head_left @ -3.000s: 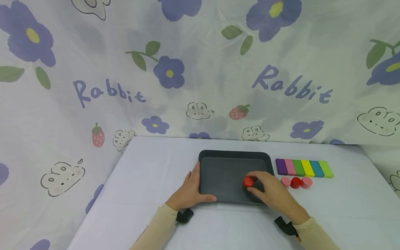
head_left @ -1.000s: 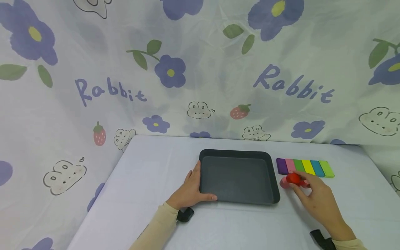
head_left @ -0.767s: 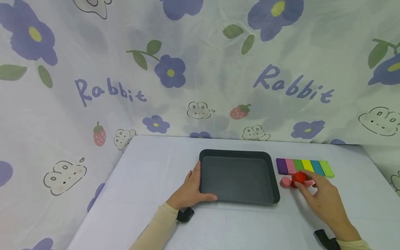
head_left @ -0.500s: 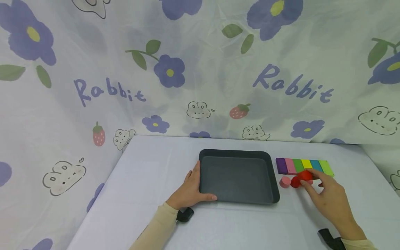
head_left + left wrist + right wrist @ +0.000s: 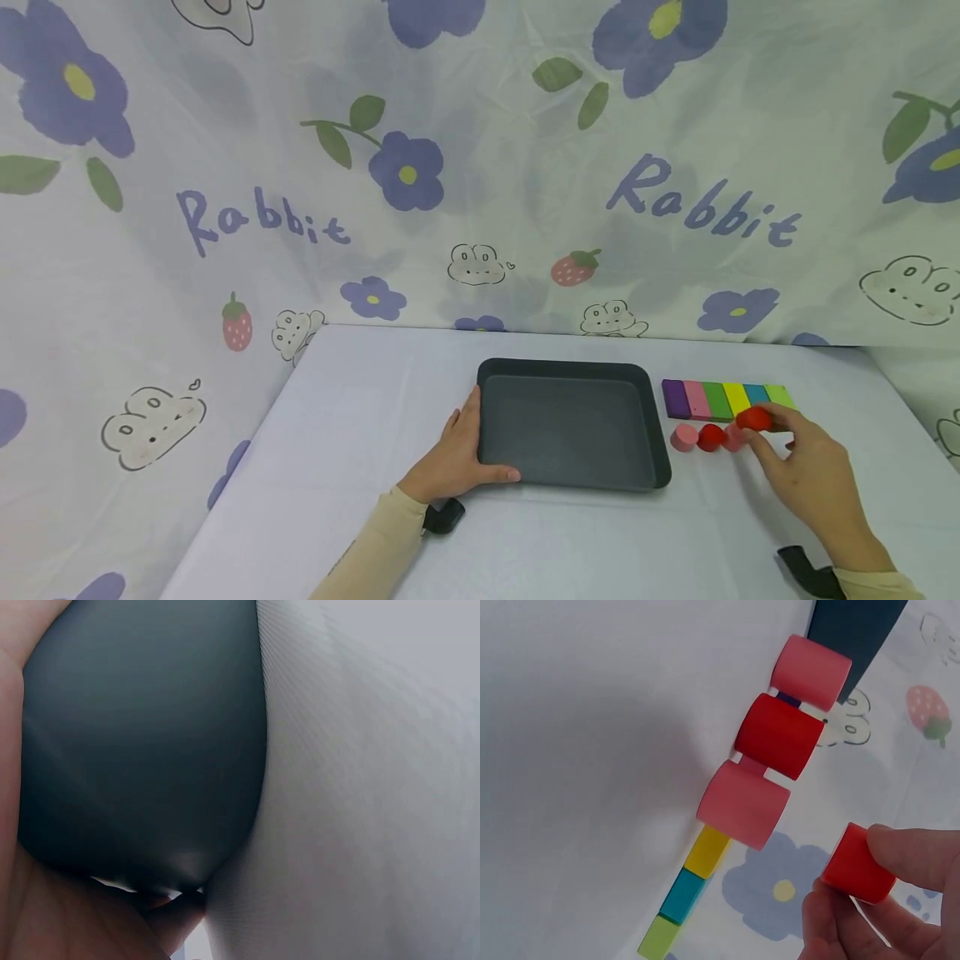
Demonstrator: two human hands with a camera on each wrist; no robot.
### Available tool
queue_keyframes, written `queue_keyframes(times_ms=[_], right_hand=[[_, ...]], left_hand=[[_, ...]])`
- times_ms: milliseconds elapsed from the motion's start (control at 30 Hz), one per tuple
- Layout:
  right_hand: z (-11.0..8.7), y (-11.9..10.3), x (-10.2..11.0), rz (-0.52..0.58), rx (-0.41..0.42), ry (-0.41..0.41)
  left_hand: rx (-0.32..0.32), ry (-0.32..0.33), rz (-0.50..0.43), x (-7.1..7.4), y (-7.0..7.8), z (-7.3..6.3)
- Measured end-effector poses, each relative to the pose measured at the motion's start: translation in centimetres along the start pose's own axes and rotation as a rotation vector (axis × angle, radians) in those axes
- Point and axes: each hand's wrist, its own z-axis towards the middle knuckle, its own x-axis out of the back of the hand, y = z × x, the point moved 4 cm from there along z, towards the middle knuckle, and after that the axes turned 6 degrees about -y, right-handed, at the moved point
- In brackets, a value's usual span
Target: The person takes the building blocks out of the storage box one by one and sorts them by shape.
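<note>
My right hand (image 5: 813, 479) pinches a red cylinder block (image 5: 753, 418) between thumb and fingers, raised above the table in the right wrist view. Just left of it three more cylinders stand in a row: a pink cylinder (image 5: 684, 437), a second red cylinder (image 5: 711, 437) and another pink cylinder (image 5: 735, 437), partly behind the thumb. With fingers straight along its left side and thumb along its front edge, my left hand (image 5: 453, 462) rests on a dark grey tray (image 5: 570, 479). The left wrist view shows the tray's outer wall (image 5: 165, 735) against the palm.
Behind the cylinders lies a row of flat coloured blocks, from a purple block (image 5: 675, 400) through a yellow block (image 5: 738, 400) to a light green block (image 5: 780, 394). A white cloth (image 5: 360, 400) covers the table; a printed curtain (image 5: 480, 167) hangs behind.
My right hand has lifted the red cylinder out of the tray and carried it rightward past the row of cylinders to its right end. The left hand and tray stay put.
</note>
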Motion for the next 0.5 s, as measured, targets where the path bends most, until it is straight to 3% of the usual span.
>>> queue_keyframes(times_ms=[500], right_hand=[[0.6,2.0,0.1,-0.032,-0.09,-0.069]], left_hand=[[0.001,-0.001,-0.014,0.0,0.0,0.1]])
